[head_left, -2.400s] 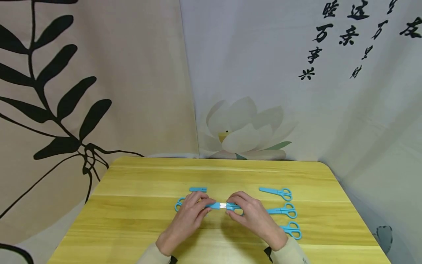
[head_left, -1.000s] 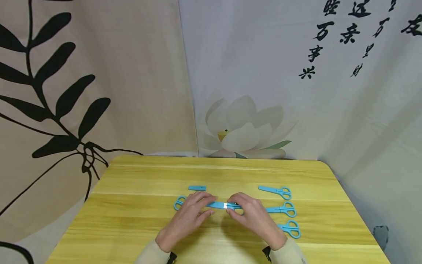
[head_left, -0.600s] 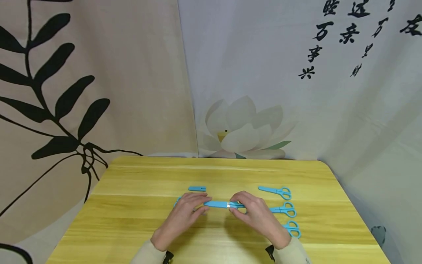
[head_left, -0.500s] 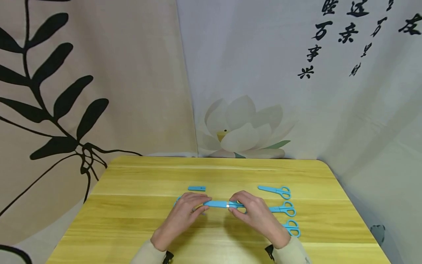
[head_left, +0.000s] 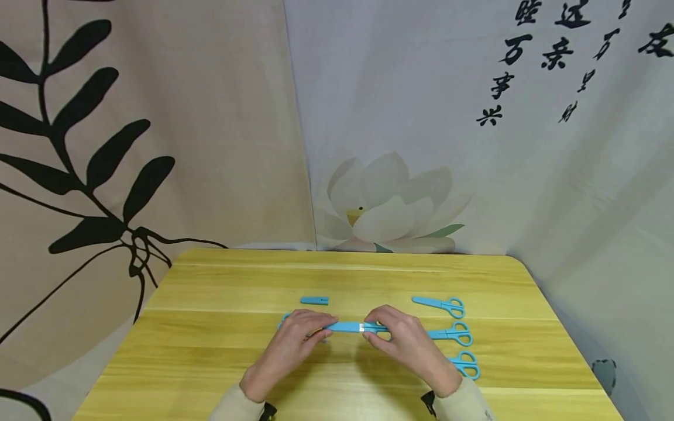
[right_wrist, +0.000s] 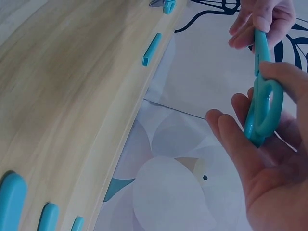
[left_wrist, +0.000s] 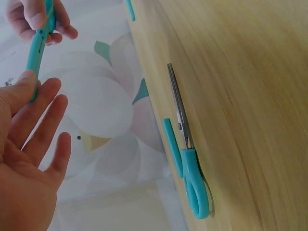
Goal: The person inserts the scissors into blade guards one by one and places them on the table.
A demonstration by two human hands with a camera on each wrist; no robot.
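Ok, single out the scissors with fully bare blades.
The pair beside the loose cover, in the left wrist view. Its metal blades are exposed; the held pair shows only a metal sliver, and the three pairs at right are covered.

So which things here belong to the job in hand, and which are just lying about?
Apparently in the job:
left hand
right hand
held scissors
pinched sheath, over most of their blades

Probably just lying about, untouched:
bare scissors
loose sheath
back right scissors
middle right scissors
front right scissors
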